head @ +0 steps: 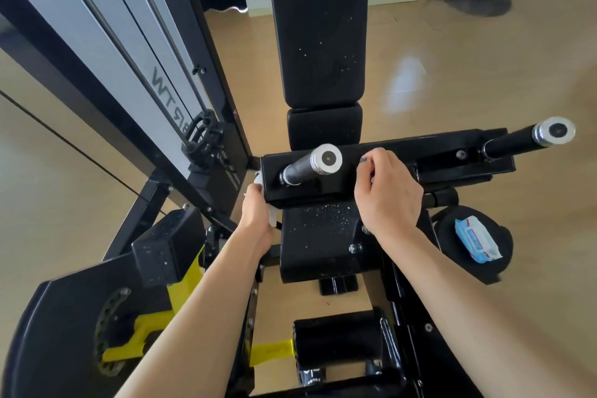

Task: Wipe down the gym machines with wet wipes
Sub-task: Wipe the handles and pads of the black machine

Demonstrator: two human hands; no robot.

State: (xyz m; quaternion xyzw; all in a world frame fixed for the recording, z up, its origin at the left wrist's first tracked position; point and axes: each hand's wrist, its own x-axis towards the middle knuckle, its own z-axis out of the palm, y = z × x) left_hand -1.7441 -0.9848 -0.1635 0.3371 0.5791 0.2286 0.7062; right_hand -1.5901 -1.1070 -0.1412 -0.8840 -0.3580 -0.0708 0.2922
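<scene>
A person's left hand pressed a white wet wipe, bunched under its fingers, against the left end of the machine's black crossbar. The right hand curled over the bar's top edge. A wipes packet lay on a round pad at right; beyond, bare wooden floor flanked the backrest.

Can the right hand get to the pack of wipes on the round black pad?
Probably yes. The pack of wipes lies in the open on the round black pad, just to the right of the right hand, with nothing between them. That hand rests curled on the black crossbar.
</scene>
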